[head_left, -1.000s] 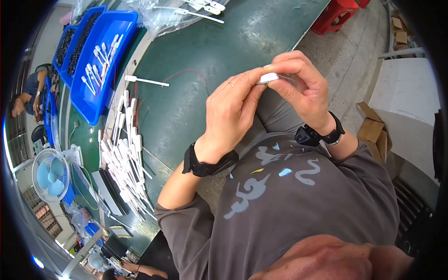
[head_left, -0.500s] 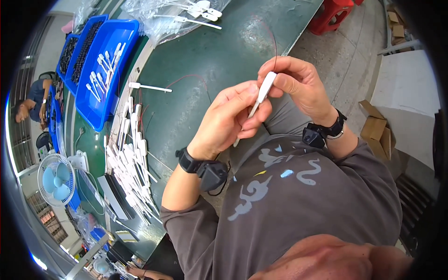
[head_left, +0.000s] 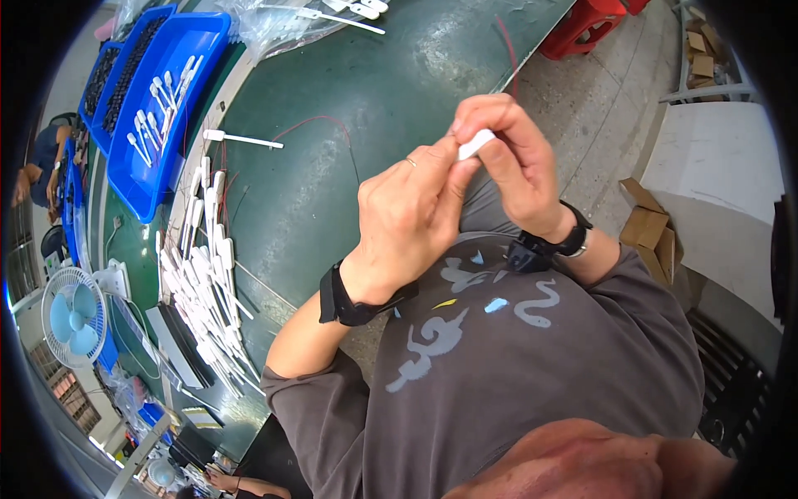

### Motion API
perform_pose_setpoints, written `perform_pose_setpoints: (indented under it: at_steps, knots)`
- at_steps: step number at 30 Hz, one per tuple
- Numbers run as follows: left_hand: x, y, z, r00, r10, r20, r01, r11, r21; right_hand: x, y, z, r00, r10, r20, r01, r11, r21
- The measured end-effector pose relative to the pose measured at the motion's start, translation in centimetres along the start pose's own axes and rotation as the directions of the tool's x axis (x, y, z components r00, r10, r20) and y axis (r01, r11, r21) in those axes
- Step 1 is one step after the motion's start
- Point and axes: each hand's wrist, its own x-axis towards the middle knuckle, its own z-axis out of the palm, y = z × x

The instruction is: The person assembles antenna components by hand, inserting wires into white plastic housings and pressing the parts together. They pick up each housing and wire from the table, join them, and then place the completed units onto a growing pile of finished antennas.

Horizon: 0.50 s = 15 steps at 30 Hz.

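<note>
In front of my chest, both hands are closed around a small white plastic piece (head_left: pixel 475 145). My right hand (head_left: pixel 525 179) pinches its wider end between thumb and fingers. My left hand (head_left: pixel 403 212), its back turned up, grips beside it and hides the rest of the piece. A thin red wire (head_left: pixel 509 54) rises beyond my right fingers. On the green table (head_left: pixel 299 200) left of my hands lies a similar white piece (head_left: pixel 249 140), a flat head on a narrow stem, near another red wire (head_left: pixel 324 118).
A heap of white stemmed pieces (head_left: pixel 199 283) covers the table's left part. Beyond it stand a blue tray (head_left: pixel 137 187) with several white pieces and blue bins of black parts (head_left: pixel 137 79). A fan (head_left: pixel 75 316), plastic bag (head_left: pixel 274 33), red stool (head_left: pixel 582 29) and another person (head_left: pixel 46 170) are around.
My left hand has rolled over, back up, and its fingers have moved up against the right ones. The white piece's stem, visible before, is now hidden. The view has shifted slightly.
</note>
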Motion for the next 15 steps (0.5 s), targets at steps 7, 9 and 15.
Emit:
perform_pose_setpoints:
  at_steps: [7, 9, 15]
  knots:
    - [0.6, -1.2, 0.3, 0.978, -0.202, 0.056, 0.205, 0.977, -0.059, -0.2, 2.0, -0.5, 0.962, 0.255, -0.095, -0.25, 0.966, 0.065]
    - [0.6, -1.1, 0.0, 0.975, -0.207, 0.079, 0.21, 0.977, -0.027, 0.1, 2.2, -1.8, 0.949, 0.294, -0.111, -0.266, 0.94, 0.214]
    - [1.3, -0.5, -1.1, 0.957, -0.268, 0.115, 0.264, 0.963, 0.052, 0.9, 2.0, -3.0, 0.894, 0.394, -0.213, -0.25, 0.834, 0.492]
